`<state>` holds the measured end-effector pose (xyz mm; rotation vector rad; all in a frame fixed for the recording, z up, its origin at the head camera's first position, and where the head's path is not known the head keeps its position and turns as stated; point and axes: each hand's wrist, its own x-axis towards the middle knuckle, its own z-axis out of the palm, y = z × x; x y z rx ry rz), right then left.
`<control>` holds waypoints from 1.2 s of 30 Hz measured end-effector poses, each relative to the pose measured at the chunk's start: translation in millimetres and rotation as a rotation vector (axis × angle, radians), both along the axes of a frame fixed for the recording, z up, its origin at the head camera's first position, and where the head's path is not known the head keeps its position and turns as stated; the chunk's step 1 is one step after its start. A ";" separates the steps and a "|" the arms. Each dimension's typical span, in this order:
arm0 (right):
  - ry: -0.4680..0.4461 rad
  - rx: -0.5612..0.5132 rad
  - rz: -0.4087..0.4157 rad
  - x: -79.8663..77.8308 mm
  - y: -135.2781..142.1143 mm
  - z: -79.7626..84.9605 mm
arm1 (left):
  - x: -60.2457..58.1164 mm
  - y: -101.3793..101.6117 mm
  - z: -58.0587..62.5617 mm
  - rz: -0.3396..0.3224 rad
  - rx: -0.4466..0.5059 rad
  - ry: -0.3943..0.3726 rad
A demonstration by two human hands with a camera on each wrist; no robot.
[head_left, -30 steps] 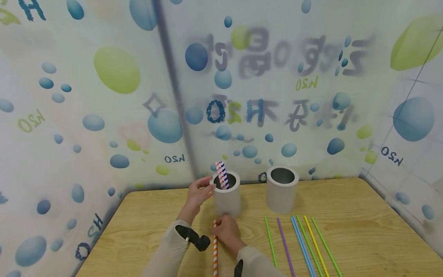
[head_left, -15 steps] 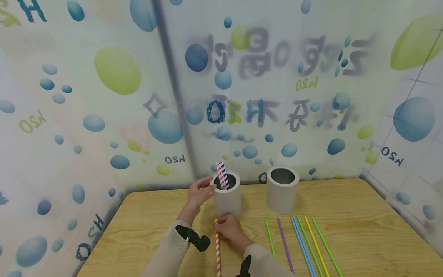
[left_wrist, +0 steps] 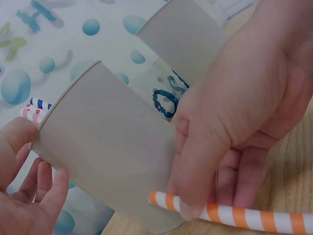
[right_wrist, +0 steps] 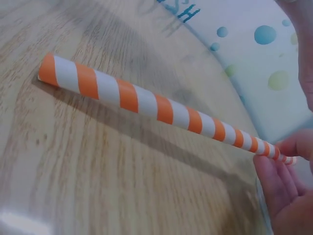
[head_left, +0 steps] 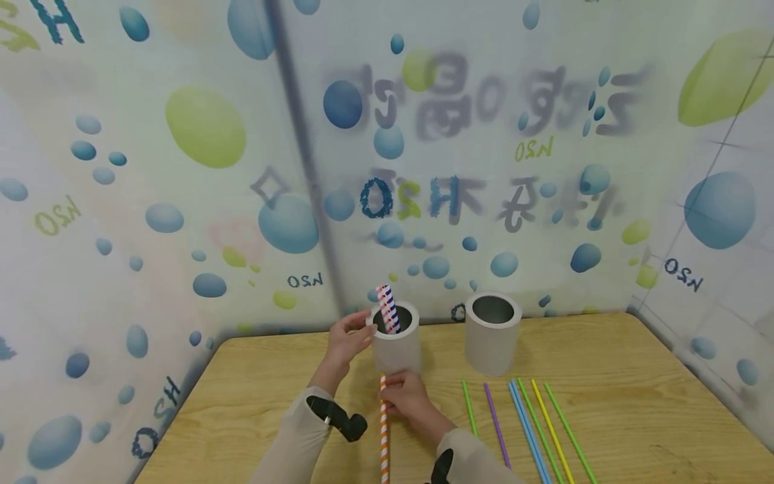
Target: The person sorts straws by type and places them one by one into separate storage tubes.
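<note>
My left hand (head_left: 345,346) holds the rim of a light grey cylindrical cup (head_left: 398,353) from its left side, fingertips at the lip. Inside that cup lean several patterned paper straws (head_left: 388,309), with blue stripes and pink or red markings on white. In front of the cup, my right hand (head_left: 413,402) pinches an orange-and-white striped paper straw (head_left: 383,444) near its far end. The left wrist view has this straw's tip (left_wrist: 161,199) overlapping the lower cup wall. In the right wrist view, the straw's near end (right_wrist: 48,70) lies low over the wood, casting a shadow.
A second grey cup (head_left: 491,349) stands upright to the right, with a dark interior. Several thin straws, green (head_left: 470,410), purple (head_left: 497,423), blue (head_left: 529,430) and yellow (head_left: 553,430) among them, lie on the wooden table (head_left: 242,403). A printed backdrop (head_left: 484,161) rises behind.
My right hand and the orange-striped straw have shifted slightly right and forward, bringing the straw's tip closer to the cup's base. My left hand stays on the cup.
</note>
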<state>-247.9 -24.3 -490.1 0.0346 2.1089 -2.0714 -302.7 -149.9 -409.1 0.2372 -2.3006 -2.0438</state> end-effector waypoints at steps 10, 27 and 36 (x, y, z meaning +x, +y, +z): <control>0.126 -0.028 0.022 3.2 10.9 23.8 | 0.0 -0.3 -0.8 0.003 -0.002 -0.002; 0.239 -0.025 0.004 -1.4 31.6 64.4 | -0.9 -1.6 -3.1 -0.002 -0.016 0.004; 0.316 -0.034 -0.038 -15.6 45.2 88.1 | -2.0 -0.1 -2.6 -0.002 -0.004 0.004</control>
